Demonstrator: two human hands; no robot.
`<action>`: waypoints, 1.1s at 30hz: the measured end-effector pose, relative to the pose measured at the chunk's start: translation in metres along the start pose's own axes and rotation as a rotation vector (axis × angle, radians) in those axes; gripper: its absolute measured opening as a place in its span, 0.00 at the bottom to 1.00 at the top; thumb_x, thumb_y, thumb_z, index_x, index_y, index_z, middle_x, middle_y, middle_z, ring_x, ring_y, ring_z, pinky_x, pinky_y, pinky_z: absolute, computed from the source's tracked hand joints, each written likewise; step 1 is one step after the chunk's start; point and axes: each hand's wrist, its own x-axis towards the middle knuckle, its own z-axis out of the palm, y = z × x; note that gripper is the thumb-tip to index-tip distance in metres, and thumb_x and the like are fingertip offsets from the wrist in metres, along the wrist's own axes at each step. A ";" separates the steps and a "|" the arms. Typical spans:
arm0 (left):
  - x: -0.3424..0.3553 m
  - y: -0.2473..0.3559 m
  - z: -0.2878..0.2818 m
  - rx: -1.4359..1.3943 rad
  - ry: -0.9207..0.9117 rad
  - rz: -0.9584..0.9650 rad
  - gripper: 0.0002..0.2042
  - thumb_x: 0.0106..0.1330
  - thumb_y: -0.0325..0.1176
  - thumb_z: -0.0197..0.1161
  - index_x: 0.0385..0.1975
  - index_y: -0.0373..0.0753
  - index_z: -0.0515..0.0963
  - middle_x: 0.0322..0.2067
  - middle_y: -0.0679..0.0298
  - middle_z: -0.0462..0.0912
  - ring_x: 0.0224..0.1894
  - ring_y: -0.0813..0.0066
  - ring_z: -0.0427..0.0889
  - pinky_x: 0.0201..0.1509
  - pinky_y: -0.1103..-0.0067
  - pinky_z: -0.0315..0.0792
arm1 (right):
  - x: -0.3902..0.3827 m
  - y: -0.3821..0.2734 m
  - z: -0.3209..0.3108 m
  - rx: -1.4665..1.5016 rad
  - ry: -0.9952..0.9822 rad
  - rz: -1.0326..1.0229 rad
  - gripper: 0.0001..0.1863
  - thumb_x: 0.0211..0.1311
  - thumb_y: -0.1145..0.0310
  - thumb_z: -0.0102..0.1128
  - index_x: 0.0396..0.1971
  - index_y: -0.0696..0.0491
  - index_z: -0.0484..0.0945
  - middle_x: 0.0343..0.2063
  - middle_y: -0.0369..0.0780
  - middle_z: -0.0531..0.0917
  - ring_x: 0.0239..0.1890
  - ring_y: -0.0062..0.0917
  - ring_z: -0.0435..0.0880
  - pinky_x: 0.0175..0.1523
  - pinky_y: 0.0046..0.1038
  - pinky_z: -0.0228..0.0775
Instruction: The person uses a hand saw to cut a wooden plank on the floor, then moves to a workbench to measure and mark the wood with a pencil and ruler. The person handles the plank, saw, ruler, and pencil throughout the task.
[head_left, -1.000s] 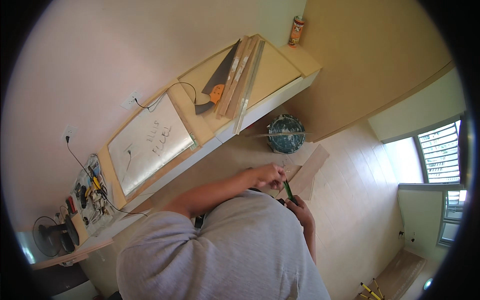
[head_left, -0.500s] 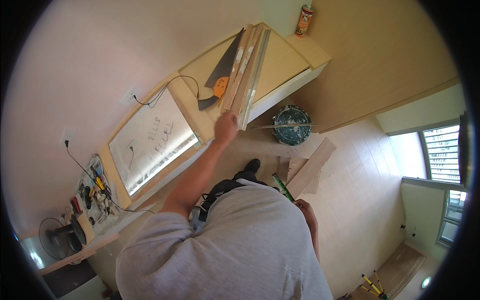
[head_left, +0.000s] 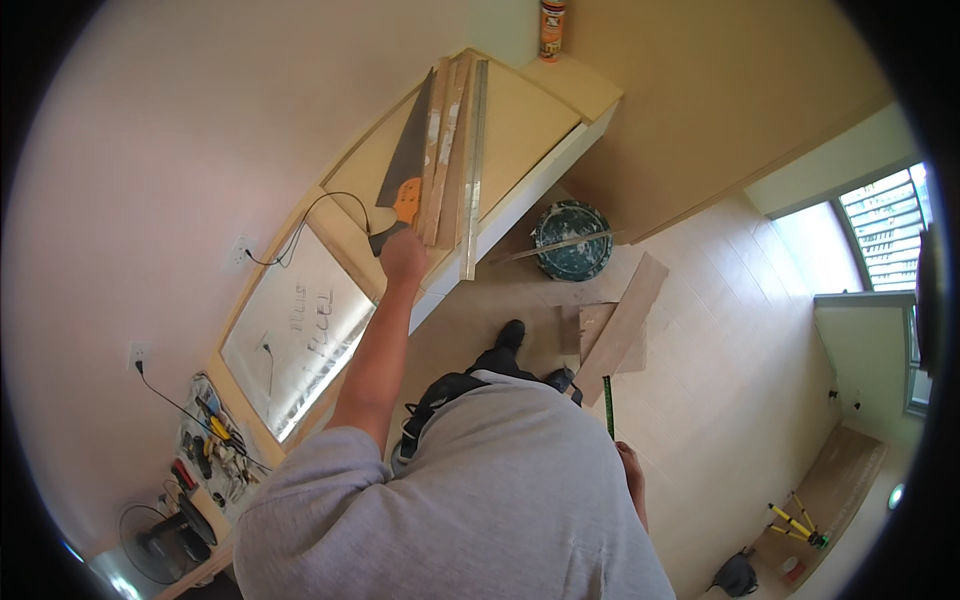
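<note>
My left hand (head_left: 403, 257) is closed at the lower end of a dark, curved flat piece (head_left: 385, 238) beside a handsaw (head_left: 404, 158) with an orange handle. Its fingertips are hidden, so what they grip is unclear. Long wood strips (head_left: 442, 150) and a metal straightedge (head_left: 473, 180) lie side by side right of the saw, on a pale wooden cabinet top (head_left: 525, 130). Low on the right, my right hand (head_left: 630, 468) is closed on a tape measure, whose green blade (head_left: 608, 405) sticks out forward; its case is hidden.
A stained, dark round bucket (head_left: 572, 243) with a thin strip across it stands beyond my feet. Boards (head_left: 622, 325) lie on the floor to the right. Left are a reflective panel (head_left: 290, 335), tools (head_left: 215, 440) and a fan (head_left: 160, 540). An orange cartridge (head_left: 551, 32) stands far back.
My left hand has gone from the wood strips' lower ends leftward to the dark curved piece by the saw. My right hand has lowered, and the tape blade now points more straight ahead. The view has shifted.
</note>
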 end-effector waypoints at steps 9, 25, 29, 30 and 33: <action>0.009 0.006 -0.011 0.129 -0.063 -0.006 0.12 0.60 0.37 0.70 0.35 0.34 0.86 0.39 0.46 0.88 0.45 0.48 0.88 0.48 0.60 0.81 | -0.025 0.032 0.024 0.137 -0.013 -0.017 0.16 0.73 0.56 0.60 0.39 0.55 0.82 0.25 0.32 0.80 0.23 0.18 0.74 0.31 0.26 0.68; 0.034 -0.005 -0.023 0.187 -0.265 -0.050 0.16 0.57 0.39 0.70 0.34 0.30 0.84 0.32 0.47 0.88 0.34 0.54 0.89 0.35 0.65 0.81 | 0.023 0.066 -0.033 0.303 0.008 0.112 0.14 0.73 0.56 0.60 0.37 0.52 0.78 0.23 0.34 0.77 0.20 0.22 0.77 0.25 0.31 0.76; 0.010 -0.023 -0.050 -0.056 -0.438 -0.181 0.07 0.59 0.27 0.63 0.23 0.30 0.77 0.23 0.53 0.83 0.22 0.64 0.86 0.19 0.72 0.76 | 0.079 0.057 -0.030 0.277 -0.038 0.014 0.15 0.72 0.55 0.61 0.36 0.53 0.80 0.22 0.33 0.77 0.21 0.21 0.77 0.25 0.28 0.72; 0.002 -0.028 -0.059 -0.130 -0.490 -0.196 0.06 0.58 0.24 0.62 0.21 0.30 0.75 0.22 0.55 0.82 0.20 0.65 0.84 0.16 0.73 0.74 | 0.100 0.056 -0.027 0.240 -0.032 0.033 0.15 0.72 0.55 0.61 0.35 0.53 0.81 0.22 0.33 0.78 0.22 0.21 0.77 0.25 0.28 0.71; -0.028 -0.037 -0.092 -0.093 -0.418 -0.100 0.02 0.58 0.19 0.61 0.29 0.31 0.76 0.20 0.59 0.78 0.17 0.70 0.80 0.17 0.75 0.73 | 0.166 0.061 -0.015 0.212 -0.034 -0.040 0.18 0.68 0.56 0.62 0.34 0.58 0.85 0.23 0.35 0.81 0.26 0.22 0.76 0.33 0.30 0.70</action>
